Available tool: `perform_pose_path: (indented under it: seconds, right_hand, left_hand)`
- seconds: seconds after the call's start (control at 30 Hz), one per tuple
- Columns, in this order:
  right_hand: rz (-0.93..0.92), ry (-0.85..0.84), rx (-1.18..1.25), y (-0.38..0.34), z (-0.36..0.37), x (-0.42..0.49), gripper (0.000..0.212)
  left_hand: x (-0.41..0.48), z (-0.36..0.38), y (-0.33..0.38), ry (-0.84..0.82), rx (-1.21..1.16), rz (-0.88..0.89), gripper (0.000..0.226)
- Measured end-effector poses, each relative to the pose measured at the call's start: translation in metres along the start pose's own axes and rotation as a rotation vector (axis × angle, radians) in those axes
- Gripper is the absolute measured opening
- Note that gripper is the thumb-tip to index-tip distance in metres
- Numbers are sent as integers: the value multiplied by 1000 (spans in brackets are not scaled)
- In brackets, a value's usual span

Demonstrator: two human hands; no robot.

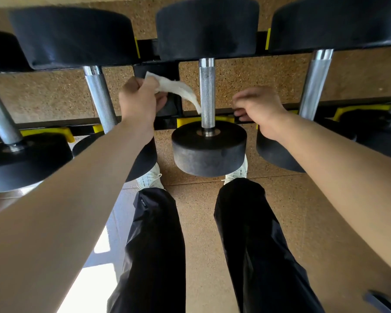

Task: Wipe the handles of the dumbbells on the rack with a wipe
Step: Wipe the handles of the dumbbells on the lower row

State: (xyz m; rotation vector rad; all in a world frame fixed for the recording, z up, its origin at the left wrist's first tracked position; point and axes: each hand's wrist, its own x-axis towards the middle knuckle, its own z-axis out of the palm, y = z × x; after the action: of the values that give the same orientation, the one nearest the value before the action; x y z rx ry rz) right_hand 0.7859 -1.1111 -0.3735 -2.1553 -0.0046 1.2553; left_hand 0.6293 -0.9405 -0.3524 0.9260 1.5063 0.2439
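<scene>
At the far left a dumbbell handle [0,116] slants up from its black head. Beside it a second knurled handle [99,98] runs down behind the left forearm. Just right of that, the left hand [140,98] pinches the wipe [178,89] by one end between thumb and curled fingers. The rest of the sheet trails free to the right, and I cannot tell whether its loose tip touches the centre handle [207,93] or stops just short of it. That handle's near head [209,147] sits by a yellow cradle [185,122] on the rack [163,123]. To its right the right hand [257,107] hovers near the bar, slightly blurred, fingers loosely curled round nothing. Further right another handle [316,84] rises to its far head.

The likely trouble is the grip on the wipe. Held by one end, a dangling strip would probably brush only one side of the bar and leave the far side untouched. The knurling could also snag a thin sheet, tearing it or tugging it out of the pinch — and it would then drop through the rack to the floor. If the free hand turns the dumbbell to reach all round, the head may shift in its cradle, with fingers close to the rail.
</scene>
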Motion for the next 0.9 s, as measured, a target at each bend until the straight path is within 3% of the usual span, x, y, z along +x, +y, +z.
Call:
perform_pose_path:
  seconds: [0.07, 0.13, 0.27, 0.4, 0.47, 0.57, 0.67, 0.8, 0.9]
  right_hand:
    - [71, -49, 238, -6, 3, 5, 14]
    - [117, -117, 423, -13, 8, 10, 25]
    - [150, -250, 544, -28, 20, 19, 54]
    - [187, -203, 604, -43, 29, 22, 31]
    - [215, -140, 651, -48, 32, 22, 21]
    - [271, -157, 747, -57, 35, 16, 19]
    - [305, -157, 869, -57, 29, 9, 14]
    - [294, -55, 1061, -41, 7, 4, 37]
    - [239, -28, 1055, -39, 18, 0, 34]
  left_hand:
    - [-3, 14, 2, -47, -77, -45, 9]
    - [-5, 29, 1, -139, -105, -123, 6]
    - [-4, 55, 0, -301, -220, -281, 14]
    - [3, 61, 0, -401, -258, -281, 20]
    - [7, 58, 0, -379, -304, -277, 21]
    - [5, 54, -2, -234, -367, -279, 16]
    - [0, 60, -4, -208, -365, -259, 18]
    - [-2, 77, 0, -215, -223, -293, 13]
    - [-1, 75, 2, -225, -227, -285, 19]
